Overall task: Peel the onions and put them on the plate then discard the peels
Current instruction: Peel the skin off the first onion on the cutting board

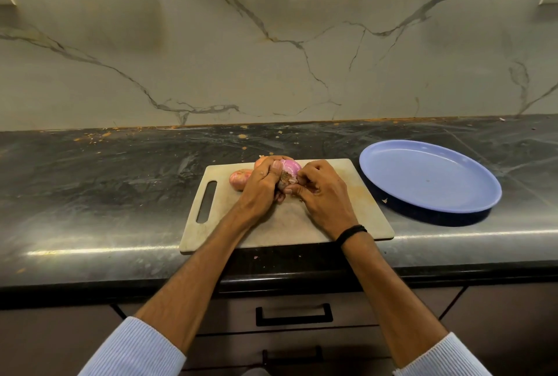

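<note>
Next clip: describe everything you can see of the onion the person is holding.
The held onion is a red onion, partly peeled: its far side shows glossy pink-purple flesh with fine ribs, while dry brown skin clings at its near end. It is just above or on the cutting board; contact is hidden. The left hand grips it from the left, fingers curled over its top; the right hand pinches that skin at the near end.
</note>
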The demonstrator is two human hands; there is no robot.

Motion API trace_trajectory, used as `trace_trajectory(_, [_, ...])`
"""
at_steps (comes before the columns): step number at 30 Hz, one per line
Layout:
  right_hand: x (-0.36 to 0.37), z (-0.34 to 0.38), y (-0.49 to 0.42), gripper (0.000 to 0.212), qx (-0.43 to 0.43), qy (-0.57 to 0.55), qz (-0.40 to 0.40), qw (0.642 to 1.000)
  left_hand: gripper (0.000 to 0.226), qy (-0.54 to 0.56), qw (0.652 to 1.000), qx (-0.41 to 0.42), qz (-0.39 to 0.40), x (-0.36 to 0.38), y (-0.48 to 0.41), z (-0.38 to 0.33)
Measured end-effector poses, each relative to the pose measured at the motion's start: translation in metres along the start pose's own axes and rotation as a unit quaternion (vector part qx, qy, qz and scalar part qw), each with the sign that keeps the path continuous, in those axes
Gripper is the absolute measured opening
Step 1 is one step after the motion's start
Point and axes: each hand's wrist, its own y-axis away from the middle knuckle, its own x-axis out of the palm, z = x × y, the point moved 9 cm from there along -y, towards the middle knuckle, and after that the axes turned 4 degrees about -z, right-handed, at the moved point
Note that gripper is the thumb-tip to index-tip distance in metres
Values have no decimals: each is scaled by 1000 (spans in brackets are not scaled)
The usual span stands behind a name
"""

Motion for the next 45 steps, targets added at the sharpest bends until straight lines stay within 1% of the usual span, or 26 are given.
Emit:
trace_trajectory(7, [-10,2,-2,16,14,-29,-43,999,31,24,999,0,-28,-4,-2,-3])
trace_trajectory(10, [-11,1,-2,32,35,-50,-38,997,31,39,999,3,-20,-2,-1,-5])
trace_trajectory(11, [-11,1,-1,34,35,-45,-37,998,31,41,999,1,-17,-2,-1,-4])
trace_trajectory(15, [-13,0,-2,25,31,-20,-48,998,32,36,999,1,-17,-3,-2,-1])
trace_trajectory(18, [-12,-1,-1,24,32,-10,-44,998,34,48,999,-16,-14,-3,-2,3])
trace_trajectory(23, [-9,-1,0,23,15,-6,-25,1000,51,43,998,-34,-14,-4,-2,7])
trace_trajectory(24, [-7,-2,0,22,14,-3,-19,1000,51,40,998,-36,-13,-4,-2,7])
trace_trajectory(28, [-6,-2,-1,17,9,9,-18,1000,40,39,998,-53,-4,-2,-1,8])
trace_trajectory(33, [-3,5,1,15,-7,29,-18,999,43,60,996,-61,-19,-4,-1,9])
trace_trajectory(35, [-4,4,1,13,3,31,-28,999,38,79,995,-53,-22,-3,0,4])
trace_trajectory(37, [-11,2,1,13,22,37,-57,997,34,104,993,-53,-29,-3,1,-1])
trace_trajectory(39, [-23,-6,2,15,58,46,-102,992,31,109,992,-50,-39,-4,1,-2])
trace_trajectory(41, [-32,-17,4,15,110,62,-129,984,32,101,993,-42,-47,-6,0,-3])
trace_trajectory(43, [-32,-26,5,11,146,90,-119,978,33,95,993,-41,-49,-6,0,-2])
trace_trajectory(45, [-28,-26,5,17,147,107,-96,979,33,91,994,-40,-54,-7,0,-2])
